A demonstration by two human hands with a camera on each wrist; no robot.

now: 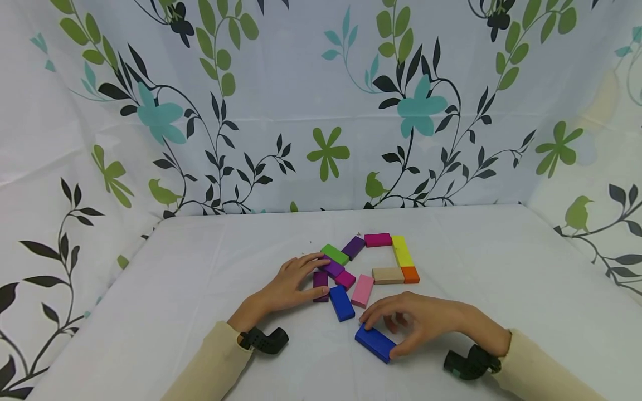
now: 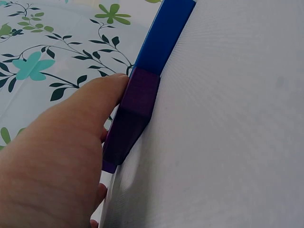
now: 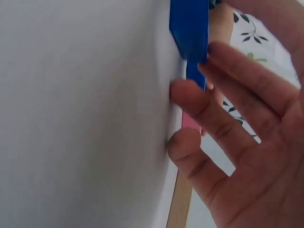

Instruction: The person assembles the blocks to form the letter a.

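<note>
My right hand (image 1: 418,320) pinches a blue block (image 1: 374,343) by its two ends, thumb at the near right end and fingertips at the far left one. In the right wrist view the same blue block (image 3: 191,28) shows between thumb and fingers, close over the white table. My left hand (image 1: 291,285) lies over the left of a chain of blocks. Its outstretched fingertips touch a purple block (image 1: 333,267), and its thumb rests at a dark purple block (image 1: 320,280). Beside that thumb sits a second blue block (image 1: 342,304).
The chain also has a pink block (image 1: 363,291), a magenta block (image 1: 345,279), a green block (image 1: 334,254), a violet block (image 1: 353,248), a crimson block (image 1: 378,240), a yellow block (image 1: 402,252), an orange block (image 1: 411,275) and a tan block (image 1: 388,276). A patterned curtain (image 1: 281,111) hangs behind the table.
</note>
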